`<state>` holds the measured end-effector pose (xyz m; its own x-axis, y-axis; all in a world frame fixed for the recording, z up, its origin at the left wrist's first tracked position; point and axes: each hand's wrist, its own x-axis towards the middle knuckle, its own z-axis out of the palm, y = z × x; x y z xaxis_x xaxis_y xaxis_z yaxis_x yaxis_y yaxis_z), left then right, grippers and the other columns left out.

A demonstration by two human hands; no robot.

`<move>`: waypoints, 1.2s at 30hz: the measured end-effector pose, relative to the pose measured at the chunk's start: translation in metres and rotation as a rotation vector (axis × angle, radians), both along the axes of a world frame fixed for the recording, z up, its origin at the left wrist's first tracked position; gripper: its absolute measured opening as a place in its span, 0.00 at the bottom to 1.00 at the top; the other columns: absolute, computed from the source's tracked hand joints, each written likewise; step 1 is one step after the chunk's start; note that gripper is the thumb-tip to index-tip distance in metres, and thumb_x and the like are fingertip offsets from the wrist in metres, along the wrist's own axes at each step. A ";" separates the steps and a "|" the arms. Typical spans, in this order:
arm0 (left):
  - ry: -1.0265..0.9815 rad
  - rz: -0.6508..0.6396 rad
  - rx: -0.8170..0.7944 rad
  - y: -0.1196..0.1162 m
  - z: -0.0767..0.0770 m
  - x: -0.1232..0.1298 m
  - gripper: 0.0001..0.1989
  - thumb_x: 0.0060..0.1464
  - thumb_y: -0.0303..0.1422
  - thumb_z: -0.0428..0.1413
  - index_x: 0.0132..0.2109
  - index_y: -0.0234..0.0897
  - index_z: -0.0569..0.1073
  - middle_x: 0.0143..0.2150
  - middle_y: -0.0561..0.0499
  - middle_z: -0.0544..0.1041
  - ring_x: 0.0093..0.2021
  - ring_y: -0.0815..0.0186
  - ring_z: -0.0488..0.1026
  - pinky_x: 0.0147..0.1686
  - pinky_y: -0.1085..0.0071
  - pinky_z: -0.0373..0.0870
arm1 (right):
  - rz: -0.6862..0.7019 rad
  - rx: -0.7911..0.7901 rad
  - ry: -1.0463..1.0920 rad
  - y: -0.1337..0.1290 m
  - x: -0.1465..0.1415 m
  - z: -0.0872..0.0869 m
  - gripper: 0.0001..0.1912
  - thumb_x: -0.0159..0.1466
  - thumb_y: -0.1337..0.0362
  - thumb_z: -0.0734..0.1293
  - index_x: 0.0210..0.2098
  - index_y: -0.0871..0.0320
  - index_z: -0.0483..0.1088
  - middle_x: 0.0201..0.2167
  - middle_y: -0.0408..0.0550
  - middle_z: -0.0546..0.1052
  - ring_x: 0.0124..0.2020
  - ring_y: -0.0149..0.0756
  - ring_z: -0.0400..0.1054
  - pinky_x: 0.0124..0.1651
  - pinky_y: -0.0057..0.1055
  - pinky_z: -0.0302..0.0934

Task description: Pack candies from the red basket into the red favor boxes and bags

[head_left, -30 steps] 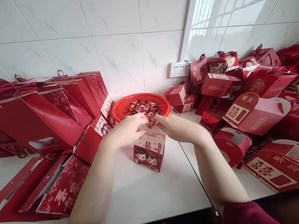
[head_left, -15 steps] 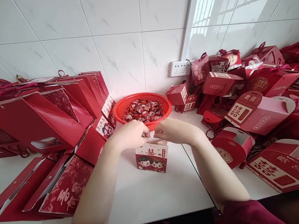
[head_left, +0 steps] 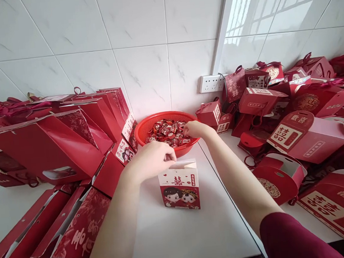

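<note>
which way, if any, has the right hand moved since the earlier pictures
Yes: the right hand went forward, nearer the wall socket, from the gift box to the red perforated basket.

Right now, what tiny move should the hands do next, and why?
Probably the right hand should pinch one wrapped piece, if it hasn't got one: its fingers are at the pile inside the red basket. The printed box stands nearby with its top seemingly open, and the left hand is at its upper edge.

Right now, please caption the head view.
Right hand at a basket of red packets, left hand at an open box.
</note>
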<state>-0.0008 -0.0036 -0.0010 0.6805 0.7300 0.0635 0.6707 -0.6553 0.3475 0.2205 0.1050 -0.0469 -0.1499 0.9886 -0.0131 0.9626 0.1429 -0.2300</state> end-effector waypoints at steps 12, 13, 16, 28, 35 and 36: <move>0.051 -0.236 -0.236 0.004 -0.005 -0.003 0.21 0.45 0.31 0.59 0.49 0.48 0.76 0.50 0.55 0.76 0.50 0.61 0.71 0.44 0.72 0.66 | -0.004 -0.200 0.035 0.113 -0.003 -0.029 0.42 0.50 0.67 0.78 0.61 0.55 0.61 0.57 0.55 0.69 0.53 0.47 0.68 0.51 0.41 0.66; 0.072 -0.233 -0.256 0.004 -0.004 -0.004 0.25 0.44 0.31 0.59 0.52 0.50 0.74 0.52 0.56 0.75 0.51 0.60 0.71 0.45 0.71 0.67 | 0.012 -0.217 0.059 0.116 -0.003 -0.035 0.50 0.44 0.70 0.79 0.63 0.54 0.59 0.58 0.56 0.69 0.53 0.48 0.68 0.50 0.39 0.67; 0.111 -0.235 -0.313 0.005 -0.002 -0.003 0.32 0.42 0.30 0.59 0.57 0.52 0.69 0.56 0.57 0.73 0.52 0.59 0.71 0.45 0.71 0.67 | 0.052 -0.239 0.134 0.121 0.002 -0.044 0.49 0.39 0.71 0.79 0.60 0.56 0.63 0.54 0.56 0.73 0.48 0.47 0.71 0.46 0.35 0.68; 0.055 -0.199 -0.157 0.005 -0.009 0.012 0.26 0.51 0.23 0.48 0.53 0.54 0.73 0.49 0.57 0.77 0.44 0.63 0.73 0.39 0.73 0.64 | 0.274 0.157 0.525 0.031 -0.001 -0.026 0.20 0.60 0.64 0.67 0.52 0.57 0.69 0.48 0.46 0.76 0.46 0.36 0.70 0.48 0.29 0.62; 0.100 -0.081 -0.287 0.015 -0.007 0.001 0.30 0.46 0.27 0.53 0.57 0.53 0.71 0.44 0.54 0.77 0.31 0.67 0.70 0.29 0.75 0.61 | 0.200 0.249 0.557 0.013 -0.009 -0.044 0.08 0.59 0.63 0.66 0.37 0.60 0.72 0.35 0.47 0.77 0.37 0.38 0.68 0.43 0.32 0.59; 0.094 -0.094 -0.313 0.015 -0.007 0.001 0.31 0.46 0.27 0.54 0.59 0.54 0.69 0.45 0.54 0.77 0.31 0.68 0.70 0.29 0.75 0.62 | 0.196 0.257 0.561 0.012 -0.010 -0.045 0.06 0.58 0.64 0.67 0.35 0.60 0.71 0.33 0.46 0.76 0.35 0.37 0.67 0.42 0.32 0.58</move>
